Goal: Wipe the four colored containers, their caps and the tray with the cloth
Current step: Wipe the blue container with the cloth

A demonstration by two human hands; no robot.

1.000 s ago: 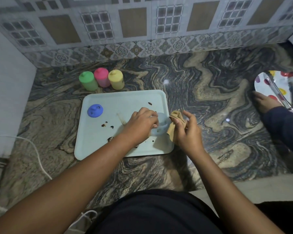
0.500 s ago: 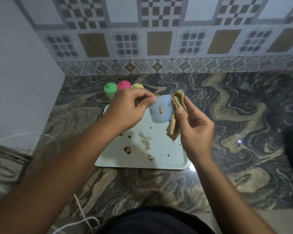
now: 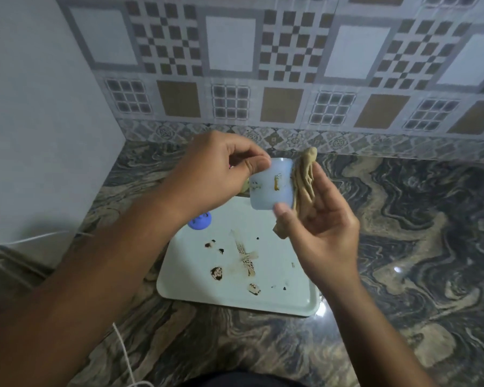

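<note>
Above tray [image 3: 305,305], head view: we hold blue cup [image 3: 271,185] raised, smears facing us, likely so cloth can reach them. Left hand [image 3: 215,174] pinches cup rim, wrist bent inward. Right hand [image 3: 324,233] half-open, palm toward us, presses bunched cloth [image 3: 305,180] against cup's right side, thumb under base. Blue cap [image 3: 199,220] sits on stained tray.

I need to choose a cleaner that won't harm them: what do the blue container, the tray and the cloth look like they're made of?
Blue container: likely plastic, matte and slightly translucent, with brown smears on its wall. Tray: probably plastic or melamine, pale, smooth, with a rounded moulded rim and a faint sheen. Cloth: soft tan fabric that bunches into folds; the fibre cannot be told.
</note>
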